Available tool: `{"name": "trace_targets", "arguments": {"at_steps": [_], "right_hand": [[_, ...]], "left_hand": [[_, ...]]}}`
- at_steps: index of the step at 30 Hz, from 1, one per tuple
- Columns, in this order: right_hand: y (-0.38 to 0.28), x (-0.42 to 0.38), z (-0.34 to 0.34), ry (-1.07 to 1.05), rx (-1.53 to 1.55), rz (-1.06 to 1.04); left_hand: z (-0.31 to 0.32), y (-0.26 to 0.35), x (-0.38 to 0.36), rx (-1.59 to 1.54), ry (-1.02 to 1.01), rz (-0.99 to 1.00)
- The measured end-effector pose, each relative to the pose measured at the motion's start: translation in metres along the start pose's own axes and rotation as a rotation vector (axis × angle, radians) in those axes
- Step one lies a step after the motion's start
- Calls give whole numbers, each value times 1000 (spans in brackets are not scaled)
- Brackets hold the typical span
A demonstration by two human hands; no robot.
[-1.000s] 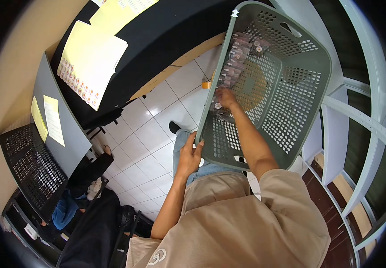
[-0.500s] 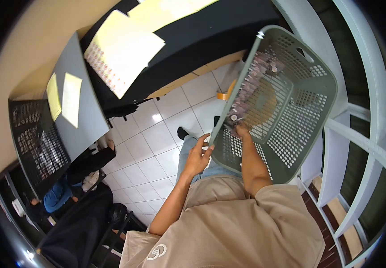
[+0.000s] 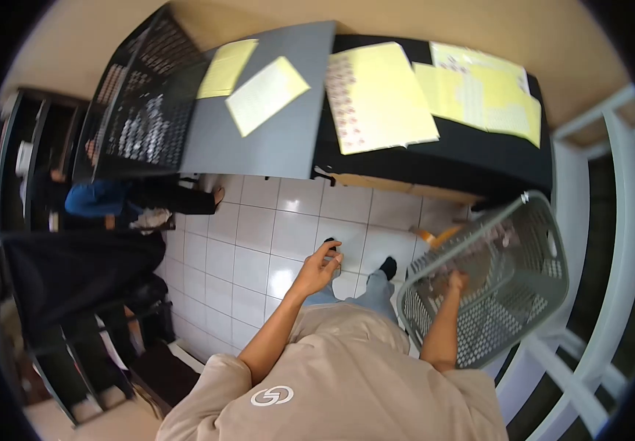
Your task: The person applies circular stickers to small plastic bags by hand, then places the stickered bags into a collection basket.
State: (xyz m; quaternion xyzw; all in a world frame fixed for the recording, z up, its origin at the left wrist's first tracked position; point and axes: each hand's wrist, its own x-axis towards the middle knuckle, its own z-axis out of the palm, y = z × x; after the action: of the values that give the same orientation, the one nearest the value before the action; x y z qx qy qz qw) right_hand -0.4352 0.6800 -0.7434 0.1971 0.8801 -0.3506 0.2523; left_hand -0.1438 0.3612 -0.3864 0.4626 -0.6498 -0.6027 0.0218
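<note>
A tall grey-green laundry basket (image 3: 531, 294) with a perforated wall stands at my right side, its mouth facing up. My right hand (image 3: 458, 280) is down inside it, fingers curled closed; what they hold is blurred and too small to make out. Pinkish items in clear plastic wrapping (image 3: 505, 237) lie in the basket, beyond that hand. My left hand (image 3: 319, 270) hovers over the tiled floor in front of my body, fingers loosely bent and apart, with nothing in it. It is clear of the basket rim.
Ahead runs a black table (image 3: 376, 165) bearing yellow sheets (image 3: 387, 95). Left of it, a grey board (image 3: 288, 154) carries two papers beside a black perforated basket (image 3: 141, 110). A person in blue (image 3: 97, 198) is at far left. White shelving (image 3: 619, 184) flanks the right; orange tape (image 3: 426, 236) shows behind the basket.
My left hand has let go of the basket rim and moved away from it. The view has swung left, so the basket appears lower and further right. My right hand stays inside the basket.
</note>
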Motion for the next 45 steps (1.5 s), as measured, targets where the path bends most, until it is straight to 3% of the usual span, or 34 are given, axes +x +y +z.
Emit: {"name": "trace_targets", "arguments": {"at_steps": [1,3,5,8,10,13,18,20,21,22,26,27,29,30,31,33,34,36,37,38,45], "right_hand": [[-27,-3,-22,-29,260,115],[-70,-2,-66,63,339,29],[-121,-21,-99,162,654,-64],[-196,-56,-139,222,718,-291],[-257,-118,-149,227,730,-350],[-307,-177,-132,160,749,-464],[-367,-267,-43,11,663,-535],[-378,-304,13,-135,530,-578],[-382,-320,29,-137,530,-578],[-385,-335,44,-170,498,-592],[-388,-387,74,-248,369,-661],[-387,-401,77,-248,370,-688],[-368,-408,75,-218,351,-744],[-359,-409,75,-188,334,-807],[-352,-417,69,-170,344,-808],[-330,-440,53,-104,290,-612],[-314,-445,45,-80,294,-598],[-282,-456,31,52,224,-480],[-267,-464,27,108,217,-446],[-256,-472,24,149,228,-421],[-229,-496,28,179,323,-314]], "left_hand": [[-11,4,-2,-19,29,-4],[-36,13,-3,-92,62,21],[-65,25,-5,-160,83,38],[-130,66,-9,-168,91,202],[-191,109,-28,-9,36,471],[-295,150,-75,136,-48,799],[-464,200,-125,206,-306,1351],[-557,204,-111,-45,-188,1366],[-570,230,-119,175,170,1040],[-586,247,-93,390,382,1017],[-657,247,45,800,229,516],[-675,229,88,1014,114,558],[-676,207,140,1432,-73,273],[-672,194,163,1493,-130,155],[-675,175,192,1473,-244,178],[-671,145,237,1487,-391,155],[-659,142,245,1606,-458,39],[-676,68,312,1625,-600,16],[-700,10,356,1591,-621,183],[-667,53,309,1680,-457,-112],[-692,88,302,1408,-406,46]]}}
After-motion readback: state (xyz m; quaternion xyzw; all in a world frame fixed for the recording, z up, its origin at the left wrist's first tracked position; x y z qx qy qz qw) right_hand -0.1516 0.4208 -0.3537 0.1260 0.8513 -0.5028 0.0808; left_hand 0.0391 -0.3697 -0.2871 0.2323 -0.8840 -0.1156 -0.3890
